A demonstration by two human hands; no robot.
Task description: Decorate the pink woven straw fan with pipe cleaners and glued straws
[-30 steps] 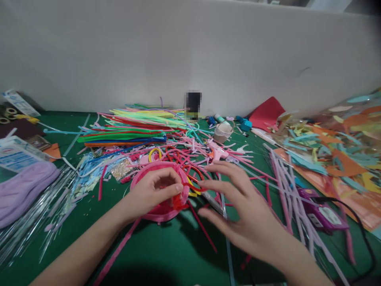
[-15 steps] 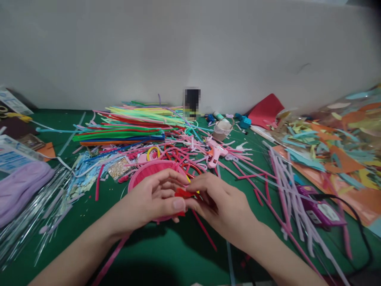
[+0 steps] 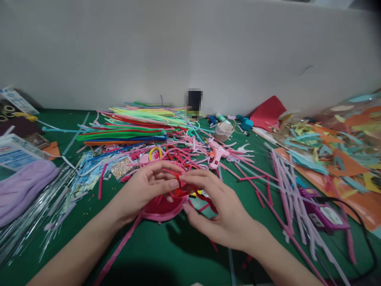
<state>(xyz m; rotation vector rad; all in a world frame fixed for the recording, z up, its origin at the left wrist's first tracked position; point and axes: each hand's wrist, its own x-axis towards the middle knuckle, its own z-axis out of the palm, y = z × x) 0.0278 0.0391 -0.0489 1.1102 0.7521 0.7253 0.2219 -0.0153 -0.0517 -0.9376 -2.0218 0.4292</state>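
My left hand pinches a small shiny red strip between thumb and fingers. My right hand reaches in from the other side, its fingertips touching or nearly touching the strip while its thumb stands apart below. Behind the right fingers shows a dark red curved band; whether it rests in the hand or lies beyond it, I cannot tell. Under both hands is a round pink container with a rim, partly covered. A pink pipe cleaner runs from its side toward me.
Bundled coloured pipe cleaners lie at the back. A pink glue gun and a small pale basket are right of centre. Lilac strips and a purple device with a black cable lie right, near paper scraps.
My right thumb has come away from the red strip and spread downward. Both hands have shifted slightly up, uncovering more of the pink container's near side. The view has moved slightly.
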